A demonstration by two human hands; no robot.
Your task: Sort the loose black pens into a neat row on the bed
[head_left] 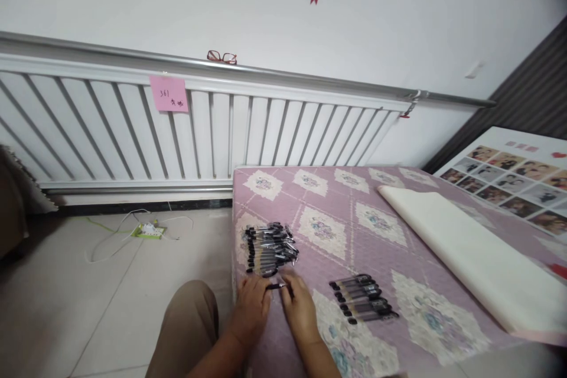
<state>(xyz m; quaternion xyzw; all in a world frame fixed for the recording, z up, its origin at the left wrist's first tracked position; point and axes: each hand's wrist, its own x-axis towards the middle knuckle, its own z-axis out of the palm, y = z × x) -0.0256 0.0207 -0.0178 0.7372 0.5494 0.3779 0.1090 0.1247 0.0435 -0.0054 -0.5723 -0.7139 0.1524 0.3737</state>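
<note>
Pen: a dark pen at lower centre of the frame, spanning both hands.
Left hand: fingers closed on the pen's left end.
Right hand: fingers closed around its right end.
Pen pile: just above the hands.
Pen row: lower right of centre, on the floral cover.

Flower-patterned purple bed, cluster of pens, smaller row of pens, long cream sheet
</note>
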